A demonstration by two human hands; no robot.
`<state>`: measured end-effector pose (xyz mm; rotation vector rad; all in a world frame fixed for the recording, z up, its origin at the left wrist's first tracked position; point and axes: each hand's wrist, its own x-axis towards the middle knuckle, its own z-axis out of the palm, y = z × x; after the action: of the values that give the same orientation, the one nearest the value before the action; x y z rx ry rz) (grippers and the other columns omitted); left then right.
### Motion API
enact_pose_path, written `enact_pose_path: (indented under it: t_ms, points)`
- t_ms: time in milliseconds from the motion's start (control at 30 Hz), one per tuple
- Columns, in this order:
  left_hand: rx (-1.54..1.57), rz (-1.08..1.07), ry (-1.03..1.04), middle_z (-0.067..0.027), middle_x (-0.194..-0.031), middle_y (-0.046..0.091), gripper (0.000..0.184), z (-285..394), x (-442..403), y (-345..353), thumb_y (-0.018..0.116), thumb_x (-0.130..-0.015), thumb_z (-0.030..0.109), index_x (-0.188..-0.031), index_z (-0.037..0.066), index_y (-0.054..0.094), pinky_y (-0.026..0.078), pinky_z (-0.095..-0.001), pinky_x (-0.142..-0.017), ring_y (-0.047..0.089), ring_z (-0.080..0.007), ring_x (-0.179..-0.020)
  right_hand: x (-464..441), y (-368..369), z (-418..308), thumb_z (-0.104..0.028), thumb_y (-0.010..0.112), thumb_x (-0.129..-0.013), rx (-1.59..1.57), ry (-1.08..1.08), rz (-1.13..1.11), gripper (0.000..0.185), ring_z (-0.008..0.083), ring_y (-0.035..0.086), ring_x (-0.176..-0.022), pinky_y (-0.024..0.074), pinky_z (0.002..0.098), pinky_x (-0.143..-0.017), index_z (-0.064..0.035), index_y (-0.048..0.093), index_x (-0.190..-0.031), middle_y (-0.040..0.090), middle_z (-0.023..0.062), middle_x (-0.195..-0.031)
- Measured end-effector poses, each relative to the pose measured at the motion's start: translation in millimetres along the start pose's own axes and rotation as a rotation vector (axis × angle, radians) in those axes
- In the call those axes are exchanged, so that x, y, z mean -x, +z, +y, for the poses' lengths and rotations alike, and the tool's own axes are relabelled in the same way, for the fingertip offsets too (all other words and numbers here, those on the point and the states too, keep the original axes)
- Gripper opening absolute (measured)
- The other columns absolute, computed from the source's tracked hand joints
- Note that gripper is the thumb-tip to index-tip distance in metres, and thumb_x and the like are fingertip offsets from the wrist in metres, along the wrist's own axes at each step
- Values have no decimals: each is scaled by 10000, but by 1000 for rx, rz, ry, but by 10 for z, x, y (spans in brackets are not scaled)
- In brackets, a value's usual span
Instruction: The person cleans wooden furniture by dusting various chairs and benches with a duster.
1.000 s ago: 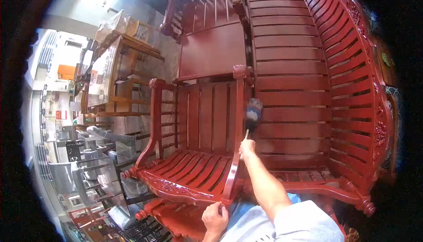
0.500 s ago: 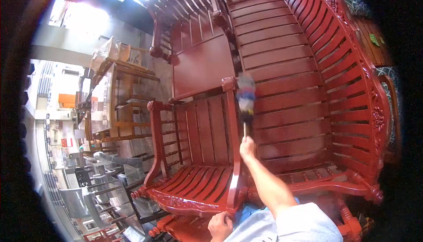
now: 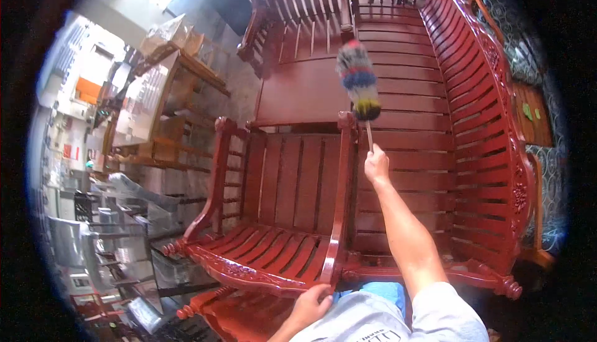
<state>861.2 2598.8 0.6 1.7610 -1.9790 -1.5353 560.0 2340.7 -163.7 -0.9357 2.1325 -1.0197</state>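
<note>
My right hand [image 3: 377, 166] is closed around the thin handle of a fluffy multicoloured duster [image 3: 359, 79], grey, red, blue, white and yellow-black. The duster head slants over the gap between a low reddish-brown wooden table [image 3: 295, 92] and the slatted seat of a long wooden bench [image 3: 407, 120]. Whether it touches either surface I cannot tell. My left hand [image 3: 313, 304] is low, close to my shirt, beside the carved top rail of a red-brown wooden armchair [image 3: 295, 174]. Its fingers are curled, and what they hold, if anything, is hidden.
Another slatted armchair [image 3: 305, 0] stands beyond the low table. On the left are a glass-topped wooden cabinet [image 3: 146, 96] and plastic-wrapped chairs [image 3: 134, 192]. A brown wooden tabletop [image 3: 532, 115] with green pieces on it lies behind the bench's back.
The duster has swung away from me, up past the armchair's arm, and looks less blurred. My right arm reaches further out. The whole view has shifted, and my left hand stays low.
</note>
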Motion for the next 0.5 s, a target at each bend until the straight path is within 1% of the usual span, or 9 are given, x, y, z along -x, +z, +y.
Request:
enact_pose_path:
  t_ms: [33,100,200,267,333,367,400,433,500]
  points:
    - [154,-54,-59,-158,-994,672,383,-226,-69,-45,643,-836,233,-1157,30,589,529,-357,-801,669,-256,-913,-3,27,-114,-171,471,-881,-64,-44,-28,247,468,586,-934,465,515,-790,-21,574,-1048,625,290,-935]
    - [122,6,-42,-181,-1043,653,341,-260,-168,-416,620,-856,196,-1141,10,599,519,-362,-831,650,-264,-964,12,15,-425,-141,492,-881,-43,-67,-92,262,452,589,-990,477,501,-829,-16,590,-1089,624,290,-1004]
    - [9,177,108,-200,-1088,629,331,-829,-390,-1043,609,-862,157,-1140,-20,594,506,-366,-852,626,-279,-1008,77,84,-695,-138,513,-881,564,136,-333,290,417,599,-1036,487,483,-873,4,606,-1116,628,271,-1065]
    - [-116,261,79,-208,-1092,624,345,-1288,-496,-1548,608,-857,163,-1140,-32,583,495,-387,-866,620,-307,-994,47,182,-877,-140,544,-860,804,117,-523,280,378,621,-1032,499,452,-887,13,637,-1075,631,260,-1083]
    - [214,412,-179,-212,-1072,620,364,-1667,-558,-1942,598,-852,175,-1152,-28,564,481,-420,-879,608,-338,-990,75,312,-1073,-98,528,-830,879,-21,-516,226,377,617,-1025,491,429,-888,-26,691,-970,640,264,-1028]
    - [124,408,-232,-207,-1056,620,369,-1658,-562,-2089,598,-852,194,-1154,-15,562,456,-429,-908,597,-337,-1001,38,427,-975,-83,516,-836,829,-57,-392,226,376,629,-986,495,424,-878,-41,674,-992,647,245,-1014]
    - [29,400,-283,-201,-1040,620,373,-1599,-545,-2271,598,-852,213,-1155,-1,559,431,-437,-936,587,-336,-1013,60,541,-941,-70,504,-839,681,-46,-204,225,389,636,-939,499,455,-843,-31,642,-1012,638,273,-984]
    - [-352,387,-200,-186,-1039,617,389,-1548,-496,-2407,608,-849,239,-1167,21,557,366,-457,-991,568,-308,-1046,68,683,-925,-72,503,-838,684,-17,-147,229,394,640,-917,502,465,-822,-30,627,-1027,635,281,-979]
    - [-407,516,-246,-170,-1073,614,392,-1732,-392,-2538,610,-848,251,-1166,27,564,297,-492,-1040,550,-293,-1070,193,911,-1015,-79,506,-837,790,-50,-132,229,399,645,-885,508,473,-790,-28,620,-1028,632,294,-963]
